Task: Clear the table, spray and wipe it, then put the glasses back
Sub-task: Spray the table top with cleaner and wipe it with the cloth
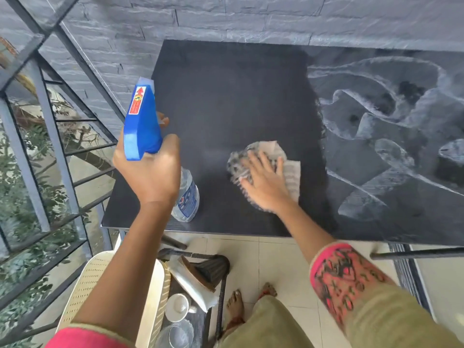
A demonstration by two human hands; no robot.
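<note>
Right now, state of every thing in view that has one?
Blue-headed clear plastic spray bottle: held off the table.
Left hand: grips the spray bottle's neck.
Crumpled grey-white cloth: on the table.
Right hand: flat, pressing the cloth.
Black table top: streaky smears on its right part.
Clear glasses: off the table, on the low stand.

Dark table top, a crumpled pale cloth near its front, whitish smears across its right part
</note>
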